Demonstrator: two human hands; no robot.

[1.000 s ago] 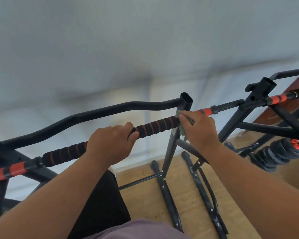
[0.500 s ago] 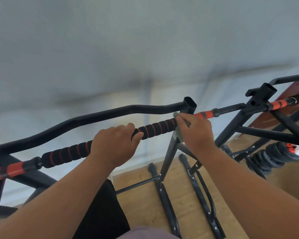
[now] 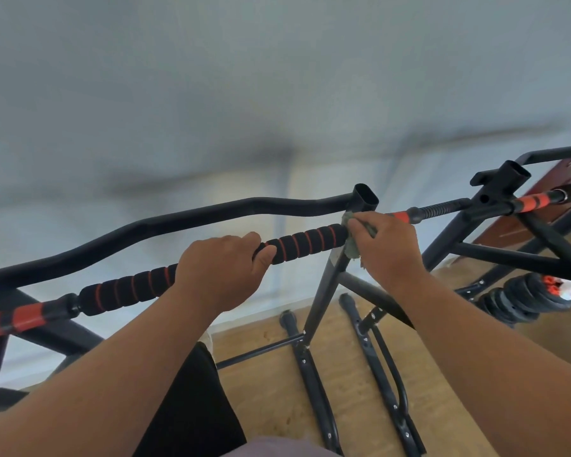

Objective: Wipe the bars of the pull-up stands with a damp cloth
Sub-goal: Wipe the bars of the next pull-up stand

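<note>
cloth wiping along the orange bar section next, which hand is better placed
Right. The right hand already holds the cloth against the bar beside that section, while the left hand grips the foam grip.

Most of the cloth [image 3: 352, 245] hidden under the right hand [image 3: 388, 250].

My left hand [image 3: 220, 270] grips the black, red-ringed foam bar [image 3: 305, 242] while my right hand [image 3: 388, 250] presses a grey-green cloth [image 3: 351, 247] against its end.

A pale grey wall [image 3: 277, 77] meets a light wooden floor [image 3: 271, 384], with reddish-brown furniture [image 3: 541, 209] at right.
</note>
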